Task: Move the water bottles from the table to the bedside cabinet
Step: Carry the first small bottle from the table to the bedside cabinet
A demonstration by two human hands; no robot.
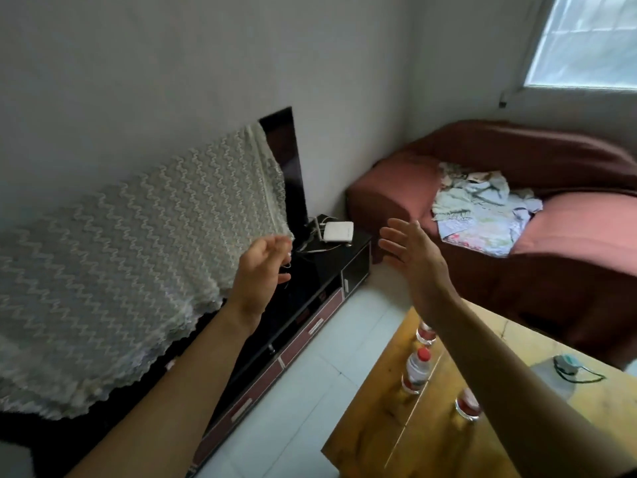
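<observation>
Both hands were raised above the tabletop (379,419) and held nothing: left hand (262,270) loosely curled, right hand (410,257) flat with fingers spread, probably in transit toward a first grasp. Three bottles stood upright near the tabletop's left edge: far bottle (425,334) partly hidden by the right forearm, middle bottle (415,372) red-capped, near bottle (467,407). Their contents looked clear; fill level could not be judged.

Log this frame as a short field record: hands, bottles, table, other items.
left hand: raised, open, empty
right hand: raised, open, empty
water bottles: three on wooden table; middle one fully seen, far one and near one partly hidden by the right arm
other: white box on black cabinet
</observation>
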